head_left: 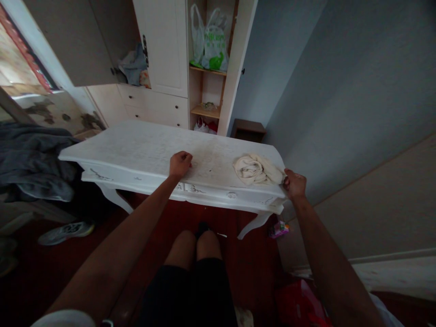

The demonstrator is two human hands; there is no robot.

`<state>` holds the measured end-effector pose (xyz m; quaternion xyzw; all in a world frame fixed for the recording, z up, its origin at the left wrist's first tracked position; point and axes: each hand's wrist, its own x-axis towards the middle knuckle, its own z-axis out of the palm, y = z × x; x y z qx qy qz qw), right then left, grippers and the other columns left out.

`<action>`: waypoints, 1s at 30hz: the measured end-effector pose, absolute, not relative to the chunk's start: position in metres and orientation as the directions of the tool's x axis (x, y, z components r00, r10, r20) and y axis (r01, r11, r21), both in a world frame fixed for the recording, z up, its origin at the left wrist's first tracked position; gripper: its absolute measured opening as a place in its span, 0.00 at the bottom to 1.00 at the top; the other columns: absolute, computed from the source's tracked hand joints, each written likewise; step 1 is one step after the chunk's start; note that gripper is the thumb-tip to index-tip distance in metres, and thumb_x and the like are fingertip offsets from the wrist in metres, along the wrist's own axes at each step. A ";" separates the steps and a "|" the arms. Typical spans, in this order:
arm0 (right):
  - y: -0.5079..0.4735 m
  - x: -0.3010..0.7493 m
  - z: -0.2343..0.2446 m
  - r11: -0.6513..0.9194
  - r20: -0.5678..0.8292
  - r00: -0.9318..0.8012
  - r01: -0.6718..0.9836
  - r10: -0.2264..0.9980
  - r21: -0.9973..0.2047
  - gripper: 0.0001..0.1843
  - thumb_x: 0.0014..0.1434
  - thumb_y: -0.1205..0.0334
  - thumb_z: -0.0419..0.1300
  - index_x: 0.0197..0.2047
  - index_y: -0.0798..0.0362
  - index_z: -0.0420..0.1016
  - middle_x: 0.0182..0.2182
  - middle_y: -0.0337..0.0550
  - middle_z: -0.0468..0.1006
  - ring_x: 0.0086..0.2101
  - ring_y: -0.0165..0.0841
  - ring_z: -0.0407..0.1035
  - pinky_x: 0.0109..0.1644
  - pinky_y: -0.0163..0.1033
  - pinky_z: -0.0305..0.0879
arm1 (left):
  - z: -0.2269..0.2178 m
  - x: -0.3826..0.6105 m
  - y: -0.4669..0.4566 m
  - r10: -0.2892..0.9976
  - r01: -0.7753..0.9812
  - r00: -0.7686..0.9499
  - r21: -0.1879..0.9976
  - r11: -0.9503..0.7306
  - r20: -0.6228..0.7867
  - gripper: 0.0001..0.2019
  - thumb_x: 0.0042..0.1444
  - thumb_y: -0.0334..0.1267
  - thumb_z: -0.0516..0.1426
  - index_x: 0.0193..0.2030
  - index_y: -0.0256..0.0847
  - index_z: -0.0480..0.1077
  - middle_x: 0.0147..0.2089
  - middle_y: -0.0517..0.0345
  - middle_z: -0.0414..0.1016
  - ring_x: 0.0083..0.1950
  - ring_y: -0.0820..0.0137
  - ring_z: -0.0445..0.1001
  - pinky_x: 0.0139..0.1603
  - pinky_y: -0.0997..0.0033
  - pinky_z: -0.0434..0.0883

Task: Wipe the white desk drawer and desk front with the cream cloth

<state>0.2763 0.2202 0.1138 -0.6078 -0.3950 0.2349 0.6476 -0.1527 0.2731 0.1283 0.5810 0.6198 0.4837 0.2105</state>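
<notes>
A cream cloth (257, 170) lies on the right end of the white table (150, 145). It is bunched, with a rolled, spiral fold on its left side. My right hand (294, 183) is closed on the cloth's right end, just off the table's right edge. Over the front middle of the tabletop, my left hand (180, 164) is closed with its fingers curled in. Whatever it might hold is hidden or too small to see. Grey smudges and small specks mark the tabletop between my hands.
Behind the table stands a white wardrobe (168, 50), its shelves holding plastic bags (214, 45). Dark grey clothing (37, 154) is heaped at left. A shoe (66, 232) and a small pink box (279, 230) are on the floor. A grey wall (368, 91) rises close on the right.
</notes>
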 end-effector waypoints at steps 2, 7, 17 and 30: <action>0.218 0.275 0.114 0.152 0.232 0.582 0.183 0.780 -0.971 0.26 0.48 0.48 0.66 0.10 0.50 0.60 0.06 0.32 0.57 0.10 0.23 0.50 0.14 0.32 0.45 | 0.128 -0.154 0.266 0.917 0.485 -0.270 0.864 -0.134 0.294 0.11 0.52 0.43 0.54 0.31 0.40 0.75 0.23 0.59 0.74 0.31 0.67 0.75 0.37 0.72 0.71; 0.215 0.275 0.113 0.170 0.264 0.588 0.210 0.764 -0.963 0.26 0.48 0.47 0.66 0.10 0.50 0.61 0.06 0.33 0.58 0.10 0.24 0.51 0.14 0.32 0.47 | 0.129 -0.149 0.238 0.894 0.318 -0.350 0.933 -0.169 0.281 0.12 0.51 0.43 0.54 0.34 0.40 0.75 0.19 0.63 0.68 0.24 0.71 0.70 0.29 0.73 0.67; 0.211 0.273 0.117 0.139 0.268 0.560 0.262 0.784 -0.955 0.28 0.49 0.43 0.66 0.10 0.51 0.64 0.06 0.34 0.59 0.11 0.24 0.51 0.15 0.32 0.47 | 0.105 -0.094 0.123 0.954 -0.102 -0.291 0.994 0.036 -0.065 0.10 0.48 0.49 0.58 0.30 0.46 0.73 0.17 0.67 0.61 0.18 0.74 0.56 0.20 0.73 0.54; 0.205 0.264 0.125 0.055 0.242 0.548 0.335 0.801 -0.941 0.33 0.47 0.33 0.64 0.09 0.51 0.64 0.06 0.35 0.58 0.11 0.24 0.51 0.15 0.33 0.48 | 0.066 -0.133 0.034 0.904 0.028 0.277 0.943 0.332 -0.326 0.14 0.41 0.51 0.66 0.39 0.64 0.82 0.31 0.56 0.76 0.32 0.60 0.77 0.27 0.64 0.69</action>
